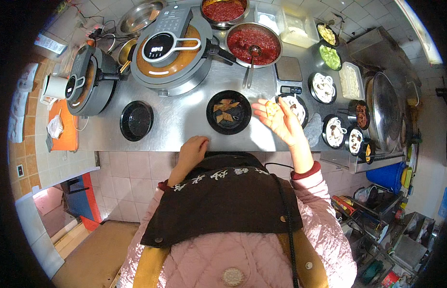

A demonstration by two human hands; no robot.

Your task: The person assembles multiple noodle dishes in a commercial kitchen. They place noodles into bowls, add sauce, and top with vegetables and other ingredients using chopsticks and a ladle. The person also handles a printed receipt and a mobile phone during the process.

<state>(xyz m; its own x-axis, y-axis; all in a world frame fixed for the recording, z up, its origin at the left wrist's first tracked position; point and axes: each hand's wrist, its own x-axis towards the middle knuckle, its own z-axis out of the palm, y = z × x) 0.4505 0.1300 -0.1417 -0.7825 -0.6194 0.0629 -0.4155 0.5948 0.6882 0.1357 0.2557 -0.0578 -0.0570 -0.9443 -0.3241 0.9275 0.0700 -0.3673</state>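
My right hand (278, 117) is raised palm up over the steel counter (185, 120), with a few small pale pieces of food lying in the palm. It hovers between a black bowl with brown triangular pieces (229, 112) and a black bowl of white sliced food (294, 106). My left hand (193, 149) rests curled on the counter's front edge, holding nothing, just below the bowl with brown pieces. An empty black bowl (136, 120) sits further to the left.
Two round automatic cooking machines (173, 48) (89, 79) stand at the back. A steel bowl of red sauce with a ladle (253, 44), a small scale (288, 74), more black bowls of ingredients (335, 130) and a large steel lid (384, 110) fill the right side.
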